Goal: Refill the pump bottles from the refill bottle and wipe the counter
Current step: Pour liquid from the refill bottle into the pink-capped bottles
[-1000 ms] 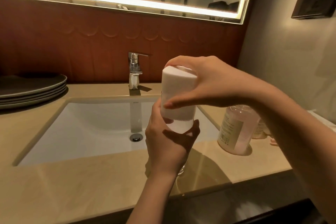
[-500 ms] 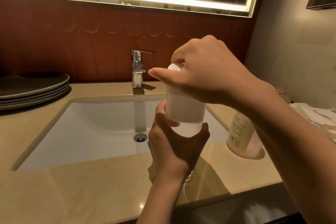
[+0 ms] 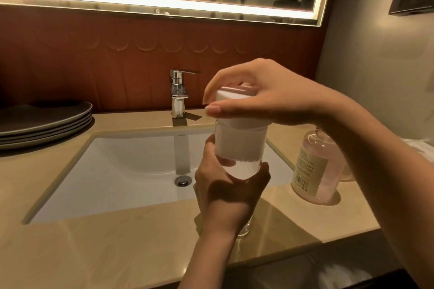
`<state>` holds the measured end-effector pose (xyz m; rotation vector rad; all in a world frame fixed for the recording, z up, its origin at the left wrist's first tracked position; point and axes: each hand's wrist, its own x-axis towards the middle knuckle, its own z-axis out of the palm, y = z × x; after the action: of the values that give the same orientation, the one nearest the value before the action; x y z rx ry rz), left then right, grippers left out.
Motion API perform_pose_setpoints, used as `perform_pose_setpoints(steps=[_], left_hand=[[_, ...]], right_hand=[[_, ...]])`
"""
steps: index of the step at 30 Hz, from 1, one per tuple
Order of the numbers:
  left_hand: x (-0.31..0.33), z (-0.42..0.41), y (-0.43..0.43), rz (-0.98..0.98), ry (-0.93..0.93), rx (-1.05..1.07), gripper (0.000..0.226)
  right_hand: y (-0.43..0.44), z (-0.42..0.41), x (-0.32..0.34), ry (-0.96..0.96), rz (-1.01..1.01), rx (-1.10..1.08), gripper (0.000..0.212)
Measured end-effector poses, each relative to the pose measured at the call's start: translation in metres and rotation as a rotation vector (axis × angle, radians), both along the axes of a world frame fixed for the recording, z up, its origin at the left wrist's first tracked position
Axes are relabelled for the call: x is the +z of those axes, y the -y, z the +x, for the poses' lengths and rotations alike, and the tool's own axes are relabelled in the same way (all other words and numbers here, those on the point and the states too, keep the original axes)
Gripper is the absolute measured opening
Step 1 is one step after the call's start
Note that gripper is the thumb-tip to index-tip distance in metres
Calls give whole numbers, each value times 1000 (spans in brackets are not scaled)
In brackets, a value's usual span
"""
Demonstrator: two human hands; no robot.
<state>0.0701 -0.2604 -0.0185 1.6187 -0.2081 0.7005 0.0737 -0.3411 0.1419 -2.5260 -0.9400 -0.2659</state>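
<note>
Counter [image 3: 117, 241] — one white bottle [image 3: 239, 145], left fingers [image 3: 209, 148] round base, right fingers [image 3: 216, 109] round cap [image 3: 232, 91] — one pink bottle [image 3: 317, 171].

Stacked plates [image 3: 47, 122] cut off left — forearm [image 3: 375, 159] hides top of pink bottle [image 3: 314, 166].

Frosted bottle [image 3: 239, 145] is showing milky white; its cap [image 3: 231, 94] is reading white. Pump bottle [image 3: 326, 162] is glowing pale pink, its label [image 3: 305, 166] cream. Counter [image 3: 117, 241] is showing beige, sink [image 3: 131, 171] white, faucet [image 3: 178, 94] chrome. Backsplash [image 3: 94, 58] is running rust-brown with a scalloped pattern. Plates [image 3: 44, 119] are looking grey.
</note>
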Motion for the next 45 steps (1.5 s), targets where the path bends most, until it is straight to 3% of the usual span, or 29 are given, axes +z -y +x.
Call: perform_pose_setpoints(steps=[4,6,8,11,14,18,20,23,25,27,29,31,33,35,38,42,45], left_hand=[[2,-2,0,35,11,17,75],[2,-3,0,55,35,24,72],[2,-4,0,58,38,14,71],[2,-3,0,28,19,-25,73],[0,0,0,28,-3,-56,75],[-1,1,0,22,5,-55,78],[0,1,1,4,17,-40,80],[1,0,1,9,41,-21,77],[1,-1,1,21,55,-1,75],[2,-2,1,16,45,-1,75],[2,-3,1,1,31,-31,75],[0,-2,0,-11,17,-59,76],[-1,-1,0,-7,4,-55,76],[-1,-1,0,-2,1,-48,78],[0,0,0,13,0,-45,75],[2,-1,2,52,31,4,78],[3,-2,2,38,18,14,81]], right_hand=[[-4,-16,9,279,-346,-318,89],[-7,-18,12,316,-423,-373,82],[-7,-18,15,247,-434,-350,62],[6,-15,25,51,-439,-251,51],[18,-14,28,-194,-269,-69,62],[24,-13,19,-212,-101,5,64],[17,-17,17,-124,-116,-114,71],[-2,-27,18,266,-365,-391,86],[-14,-30,17,488,-460,-491,80],[-18,-29,17,525,-463,-485,65],[-11,-28,19,392,-422,-396,51],[0,-30,25,121,-335,-242,37],[11,-34,29,-70,-284,-110,40],[21,-34,29,-118,-238,-54,48],[15,-36,25,-4,-181,-109,48],[-7,-32,11,368,-449,-473,72],[-17,-27,4,522,-482,-521,71]])
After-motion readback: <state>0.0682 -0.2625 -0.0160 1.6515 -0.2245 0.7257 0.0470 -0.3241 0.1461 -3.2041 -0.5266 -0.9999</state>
